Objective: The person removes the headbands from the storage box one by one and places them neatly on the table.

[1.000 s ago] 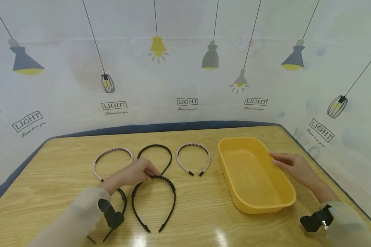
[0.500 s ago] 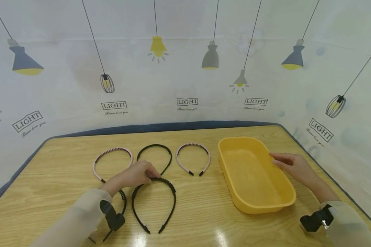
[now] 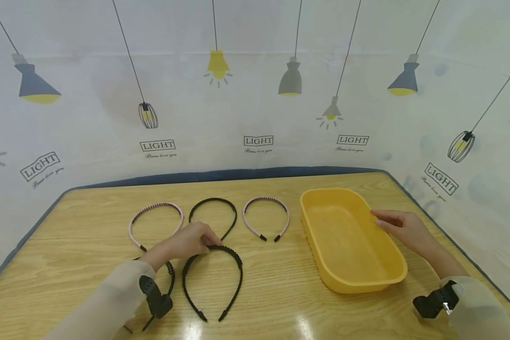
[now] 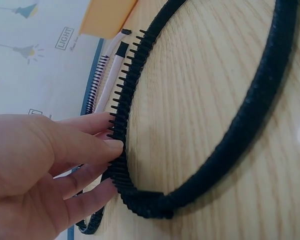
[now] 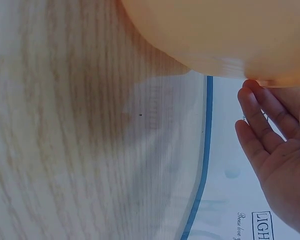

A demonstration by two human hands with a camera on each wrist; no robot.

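Note:
My left hand (image 3: 191, 241) pinches the top of a black headband (image 3: 241, 271), thumb on one side and fingers on the other. The left wrist view shows comb-like teeth along this headband (image 4: 255, 102), its ends pointing toward me. At the right, my right hand (image 3: 412, 231) holds the side rim of a yellow plastic basket (image 3: 342, 284) between thumb and forefinger. Nothing lies inside the basket. From the right wrist, the other fingers of the right hand (image 5: 280, 150) show fairly straight outside the basket's wall.
Behind the left hand lie a pink headband (image 3: 130, 231) and a plain black headband (image 3: 212, 199). Another pink headband (image 3: 244, 219) sits left of the basket. Another black headband (image 3: 171, 274) is partly hidden under my left wrist. A printed backdrop (image 3: 255, 94) borders the wooden table (image 3: 280, 293).
My left hand and the top of the black headband have dropped slightly toward the table. The right hand and basket have stayed in place.

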